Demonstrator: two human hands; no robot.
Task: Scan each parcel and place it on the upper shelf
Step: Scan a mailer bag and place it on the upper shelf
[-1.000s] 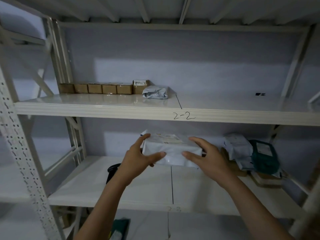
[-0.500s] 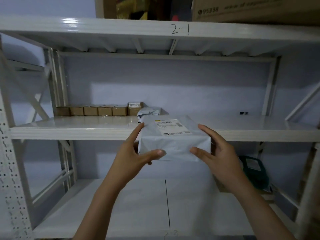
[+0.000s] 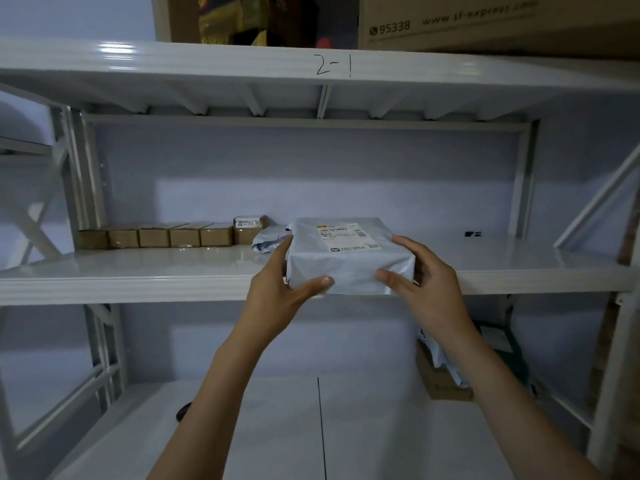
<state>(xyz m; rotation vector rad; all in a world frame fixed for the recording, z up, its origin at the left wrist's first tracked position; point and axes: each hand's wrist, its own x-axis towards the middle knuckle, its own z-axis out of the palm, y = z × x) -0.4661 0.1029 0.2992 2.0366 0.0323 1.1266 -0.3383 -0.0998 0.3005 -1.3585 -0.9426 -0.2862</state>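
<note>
I have the upper shelf [image 3: 145, 271] in front of me, already carrying a row of small brown boxes [image 3: 156, 235] and a crumpled grey mailer [image 3: 268, 237]. The grey parcel [image 3: 349, 261] is at its front edge, label up, clamped between my left hand [image 3: 280, 289] and right hand [image 3: 429, 289]. More parcels [image 3: 450, 368] wait below, so I judge work remains.

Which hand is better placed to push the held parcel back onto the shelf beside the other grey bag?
Probably the right hand. It grips the parcel on the side away from the grey bag, so pushing there steers it that way; the left hand sits between them.
</note>
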